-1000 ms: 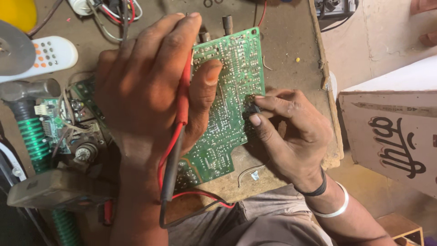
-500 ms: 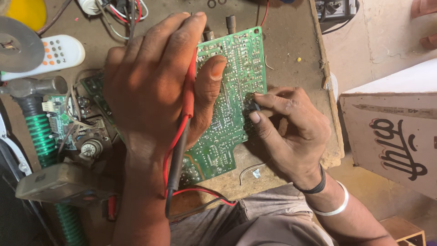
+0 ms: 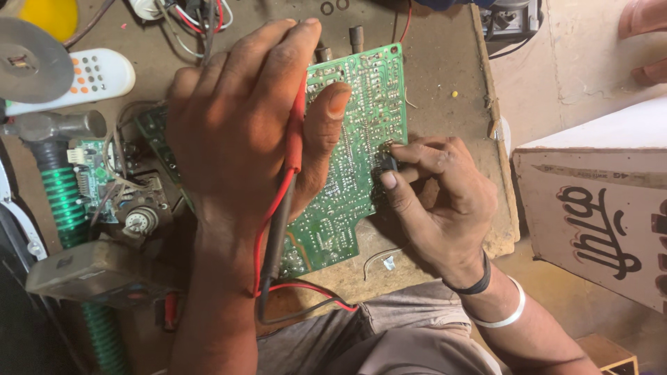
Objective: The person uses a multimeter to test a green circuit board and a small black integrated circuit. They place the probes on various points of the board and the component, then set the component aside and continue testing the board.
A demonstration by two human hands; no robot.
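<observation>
Little has moved since half a second ago: the left hand [image 3: 243, 118] has slid a touch toward nine o'clock across the green circuit board [image 3: 361, 146], while the right hand stays at the board's three o'clock edge.

At far nine o'clock lie a grey disc [image 3: 31, 59], a white remote control [image 3: 83, 80], a hammer head [image 3: 52, 126] and a green ribbed hose [image 3: 66, 205], with a smaller board of components [image 3: 118, 191] just beside them. A grey box-shaped unit [image 3: 90, 274] sits toward seven o'clock.

The left hand lies flat over the circuit board near the workbench [image 3: 438, 62] centre, fingers together and pressing the red probe [image 3: 295, 132] against the board, thumb spread out onto the solder side. Red and black leads [image 3: 306, 298] trail from it toward six o'clock.

The right hand [image 3: 438, 201] pinches a small dark probe tip [image 3: 385, 165] between thumb and forefinger, touching the board's edge; a black band and a white bangle [image 3: 500, 316] circle the wrist.

At three o'clock stands a cardboard box [image 3: 597, 215] with dark painted markings.
</observation>
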